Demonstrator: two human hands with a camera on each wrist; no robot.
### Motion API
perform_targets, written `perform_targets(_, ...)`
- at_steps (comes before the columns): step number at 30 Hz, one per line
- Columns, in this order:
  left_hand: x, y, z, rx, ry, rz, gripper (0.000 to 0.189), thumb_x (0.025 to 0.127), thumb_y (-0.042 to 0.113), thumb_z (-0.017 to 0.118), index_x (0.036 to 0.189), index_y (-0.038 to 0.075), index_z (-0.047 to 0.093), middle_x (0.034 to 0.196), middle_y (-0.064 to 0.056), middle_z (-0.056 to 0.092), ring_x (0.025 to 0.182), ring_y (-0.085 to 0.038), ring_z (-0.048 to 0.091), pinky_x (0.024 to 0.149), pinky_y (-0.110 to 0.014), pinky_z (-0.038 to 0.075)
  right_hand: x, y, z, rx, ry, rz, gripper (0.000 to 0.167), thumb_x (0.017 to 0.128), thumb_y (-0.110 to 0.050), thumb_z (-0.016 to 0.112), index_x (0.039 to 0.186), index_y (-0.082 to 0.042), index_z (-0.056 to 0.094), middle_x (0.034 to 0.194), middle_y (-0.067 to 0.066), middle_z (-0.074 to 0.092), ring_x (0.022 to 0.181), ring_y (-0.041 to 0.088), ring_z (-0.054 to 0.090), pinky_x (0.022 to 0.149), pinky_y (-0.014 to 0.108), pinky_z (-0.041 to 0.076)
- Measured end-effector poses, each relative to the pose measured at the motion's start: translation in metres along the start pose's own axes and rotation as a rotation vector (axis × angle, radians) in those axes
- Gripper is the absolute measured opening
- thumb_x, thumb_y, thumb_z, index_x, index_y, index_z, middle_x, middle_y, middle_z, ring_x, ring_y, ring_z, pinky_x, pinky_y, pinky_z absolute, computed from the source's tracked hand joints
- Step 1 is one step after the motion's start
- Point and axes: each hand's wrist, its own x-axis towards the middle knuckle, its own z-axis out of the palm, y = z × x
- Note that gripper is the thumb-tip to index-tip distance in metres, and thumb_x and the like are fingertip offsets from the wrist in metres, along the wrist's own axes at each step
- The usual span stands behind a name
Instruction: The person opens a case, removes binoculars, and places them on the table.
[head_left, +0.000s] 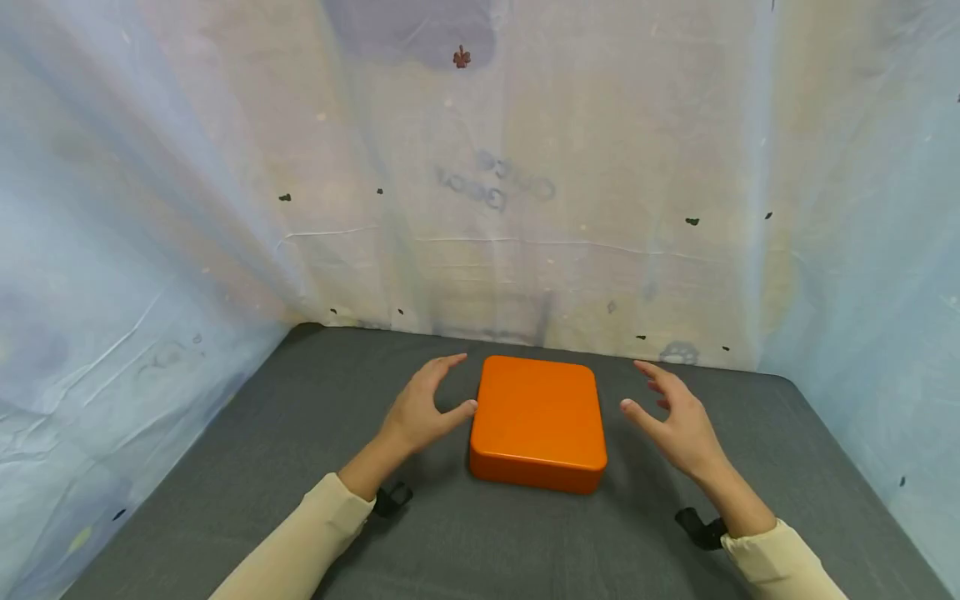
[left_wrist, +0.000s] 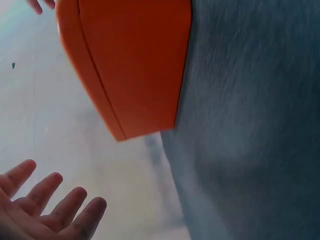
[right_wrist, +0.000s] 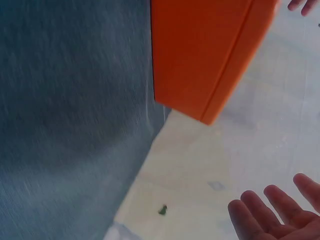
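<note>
An orange box (head_left: 537, 414) with rounded corners lies flat on the grey cloth surface, between the two hands. Both wrist views show a seam near its top, like the edge of a lid (left_wrist: 95, 70). My left hand (head_left: 420, 408) hovers at the box's left side, thumb and fingers spread, the thumb tip close to the box edge; whether it touches cannot be told. Over on the right, my right hand (head_left: 678, 425) is held apart from the box with its fingers spread and the palm turned inward. Neither hand holds anything.
Grey cloth (head_left: 337, 400) covers the tabletop. Pale patterned sheets (head_left: 585, 167) hang behind the table and at both sides, meeting its edges. Each wrist wears a dark strap (head_left: 701, 529) below a cream sleeve.
</note>
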Motion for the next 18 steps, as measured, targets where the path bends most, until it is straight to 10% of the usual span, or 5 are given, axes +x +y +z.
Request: perform_targets(18, -0.012, 0.000, 0.020, -0.286, -0.181, -0.111, 0.068, 0.089, 0.036, 0.068, 0.147, 0.017, 0.040, 0.150, -0.005, 0.039, 0.134, -0.034, 0.044, 0.102, -0.053, 0.044, -0.013, 0.000, 0.032, 0.127, -0.134, 0.044, 0.068, 0.088, -0.035, 0.070, 0.146, -0.016, 0.040, 0.149, 0.017, 0.039, 0.124, 0.043, 0.051, 0.092, 0.055, 0.050)
